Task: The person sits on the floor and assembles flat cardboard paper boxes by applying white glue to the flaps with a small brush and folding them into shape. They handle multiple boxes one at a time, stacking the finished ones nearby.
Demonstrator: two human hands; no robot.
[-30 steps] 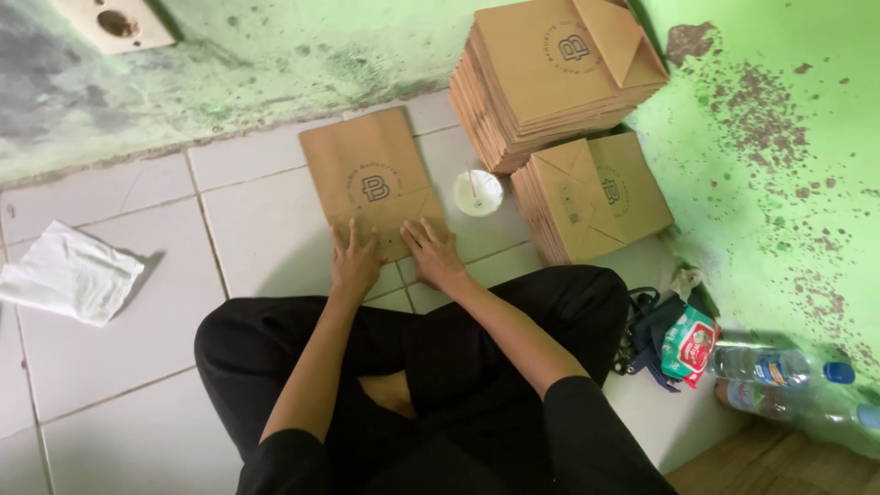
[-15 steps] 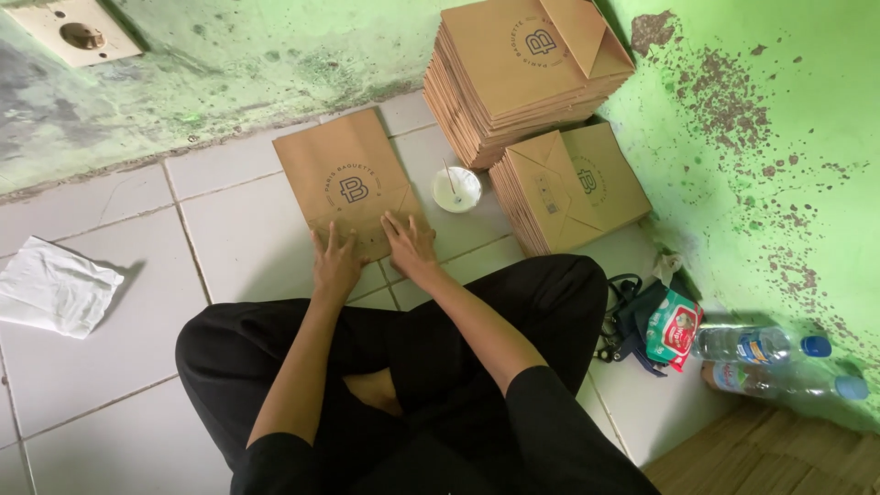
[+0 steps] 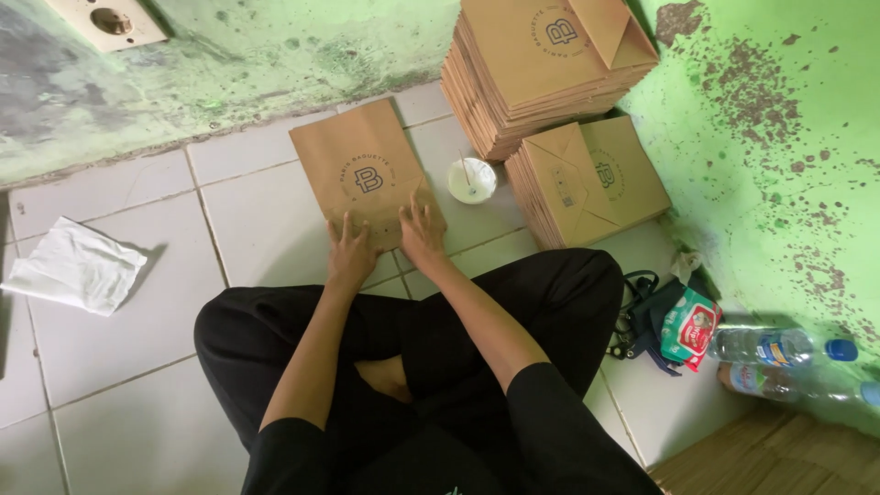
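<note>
A flat brown paper bag (image 3: 359,165) with a round dark logo lies on the white tiled floor in front of my crossed legs. My left hand (image 3: 350,251) rests on its near edge, fingers spread and pressing down. My right hand (image 3: 423,231) presses the bag's near right corner, fingers apart. Neither hand grips anything. A small white cup (image 3: 472,180) with a stick in it stands just right of the bag.
A tall stack of brown bags (image 3: 541,69) and a lower stack (image 3: 587,179) stand against the green wall at the right. A crumpled white cloth (image 3: 75,266) lies at the left. A tissue pack (image 3: 689,327) and plastic bottles (image 3: 779,348) lie at the right.
Both hands stay pressed on the bag's near edge. Only the camera view has shifted slightly.
</note>
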